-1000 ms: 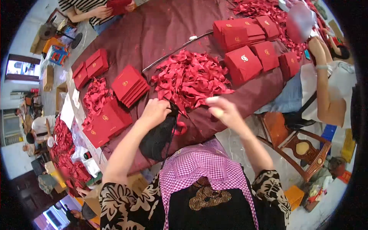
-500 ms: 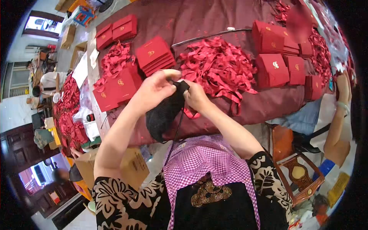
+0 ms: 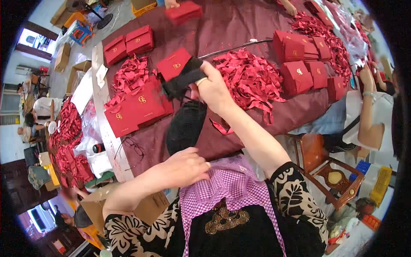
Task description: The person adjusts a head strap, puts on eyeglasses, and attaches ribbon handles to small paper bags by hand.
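My right hand (image 3: 212,88) is closed on a black cloth item (image 3: 187,82), raised over the near side of the table. Below it a larger black soft piece (image 3: 185,127) lies at the table's near edge. Against the checked purple apron (image 3: 222,180) rests my left hand (image 3: 187,166), its fingers curled and their tips partly hidden, so what they hold cannot be made out. Just beyond the black cloth is a stack of red envelopes (image 3: 173,63), partly covered by it. A heap of red ribbons (image 3: 248,79) lies to its right.
More red envelopes (image 3: 139,107) and ribbons are at the left, with further stacks (image 3: 297,77) at the right. A co-worker's arm (image 3: 367,105) is on the right, beside a wooden chair (image 3: 329,173). Another person's hand (image 3: 172,3) holds red envelopes at the far edge.
My hands have separated: the right lifted the black cloth up and left, while the left came down to the apron. A person's hand with red envelopes now shows at the far edge.
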Motion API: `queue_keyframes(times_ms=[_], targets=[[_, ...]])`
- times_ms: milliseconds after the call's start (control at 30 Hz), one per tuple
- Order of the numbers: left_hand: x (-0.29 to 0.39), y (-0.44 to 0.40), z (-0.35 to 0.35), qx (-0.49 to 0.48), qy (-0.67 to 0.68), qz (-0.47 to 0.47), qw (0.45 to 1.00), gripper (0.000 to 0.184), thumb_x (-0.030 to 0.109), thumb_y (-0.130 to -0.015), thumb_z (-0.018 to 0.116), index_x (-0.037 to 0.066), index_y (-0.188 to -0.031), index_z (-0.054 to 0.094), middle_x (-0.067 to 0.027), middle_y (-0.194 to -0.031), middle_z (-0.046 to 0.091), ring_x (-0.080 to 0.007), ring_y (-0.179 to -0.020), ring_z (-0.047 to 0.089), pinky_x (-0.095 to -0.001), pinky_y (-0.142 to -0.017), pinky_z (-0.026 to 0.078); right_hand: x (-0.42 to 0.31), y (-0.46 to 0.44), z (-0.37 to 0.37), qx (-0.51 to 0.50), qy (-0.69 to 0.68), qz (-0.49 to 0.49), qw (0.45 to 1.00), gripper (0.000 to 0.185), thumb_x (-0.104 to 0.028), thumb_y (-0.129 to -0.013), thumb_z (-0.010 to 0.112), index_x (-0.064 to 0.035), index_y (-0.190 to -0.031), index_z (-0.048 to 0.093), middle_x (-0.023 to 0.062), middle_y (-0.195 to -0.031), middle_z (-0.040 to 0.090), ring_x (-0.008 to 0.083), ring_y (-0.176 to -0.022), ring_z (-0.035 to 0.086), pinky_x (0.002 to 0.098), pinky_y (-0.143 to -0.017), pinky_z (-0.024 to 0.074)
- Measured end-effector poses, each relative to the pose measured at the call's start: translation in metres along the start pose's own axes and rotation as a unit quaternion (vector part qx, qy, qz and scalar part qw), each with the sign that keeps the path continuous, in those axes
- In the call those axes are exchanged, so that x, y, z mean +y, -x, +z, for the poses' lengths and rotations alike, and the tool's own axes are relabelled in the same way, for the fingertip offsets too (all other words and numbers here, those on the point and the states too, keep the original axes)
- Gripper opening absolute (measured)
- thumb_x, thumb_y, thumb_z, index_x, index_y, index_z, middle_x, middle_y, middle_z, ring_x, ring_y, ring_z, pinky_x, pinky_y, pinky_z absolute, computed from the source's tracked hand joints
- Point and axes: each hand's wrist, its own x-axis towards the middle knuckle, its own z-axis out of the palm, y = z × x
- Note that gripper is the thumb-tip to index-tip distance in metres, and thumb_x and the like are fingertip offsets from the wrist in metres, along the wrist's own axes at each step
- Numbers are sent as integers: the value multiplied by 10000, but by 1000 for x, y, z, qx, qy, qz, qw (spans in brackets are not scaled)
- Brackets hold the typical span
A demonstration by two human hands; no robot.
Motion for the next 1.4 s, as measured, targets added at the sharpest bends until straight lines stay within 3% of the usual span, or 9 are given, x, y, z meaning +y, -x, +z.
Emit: queue_keyframes(times_ms=[300,500,700,900,967,1100,1233,1333,1400], targets=[[-24,61,-31,-21,-320,-195,927,303,342,-801,656,42,-844,633,-88,-785,604,-221,-768,588,-345,-681,415,-24,6,2,-21,-231,-76,970,181,-227,-967,541,-111,-837,492,66,-687,575,110,-496,415,300,-522,398],[-23,86,-75,-15,-337,-346,875,443,293,-824,667,-12,-1115,532,-199,-1111,568,-312,-895,597,-404,-791,451,-28,15,-2,-3,-219,-81,972,154,-223,-978,518,-132,-860,481,65,-666,546,111,-488,387,305,-528,397],[-28,114,-133,30,-199,-525,827,408,314,-863,634,-21,-1085,565,-269,-982,640,-397,-965,623,-475,-808,487,-31,25,-2,7,-234,-89,968,142,-217,-991,497,-116,-892,513,82,-710,583,101,-490,385,298,-530,386],[-58,105,-101,-115,-76,-416,899,366,296,-867,631,1,-1078,582,-259,-1005,631,-425,-950,609,-463,-816,491,-54,41,23,-71,-148,-115,980,104,-104,-960,511,-86,-1051,557,-6,-778,634,28,-500,406,205,-475,345],[-63,87,-87,51,45,-224,972,291,193,-870,642,-5,-1071,574,-178,-968,668,-296,-911,654,-394,-797,503,-59,47,40,-96,-101,-116,983,214,-57,-932,523,-114,-1138,541,-33,-770,621,25,-532,427,198,-490,353],[-42,32,-63,286,347,-185,873,350,14,-849,640,-23,-1178,526,-29,-1035,642,-107,-959,576,-307,-836,486,-40,42,65,-170,34,-251,952,587,148,-799,488,-85,-1336,460,-24,-962,491,75,-892,471,217,-864,407],[-53,16,-52,320,227,-102,914,564,16,-857,620,1,-1361,368,-106,-1322,467,-193,-1222,442,-337,-1035,357,-46,53,75,-103,237,-373,891,560,-66,-761,633,-93,-1292,457,143,-995,628,361,-960,576,449,-851,377],[-64,7,-44,393,312,-46,864,582,19,-851,628,15,-1370,365,-106,-1325,456,-183,-1233,436,-338,-1046,350,-50,48,67,-128,230,-332,906,528,-84,-757,639,-101,-1260,477,112,-942,646,329,-994,575,422,-815,382],[-65,2,-50,420,409,-33,809,430,32,-862,614,17,-1266,465,-70,-1194,528,-150,-1111,500,-310,-955,405,-48,49,56,-94,418,-348,834,544,-102,-752,644,-105,-1271,481,121,-999,637,325,-1026,564,419,-824,386]])
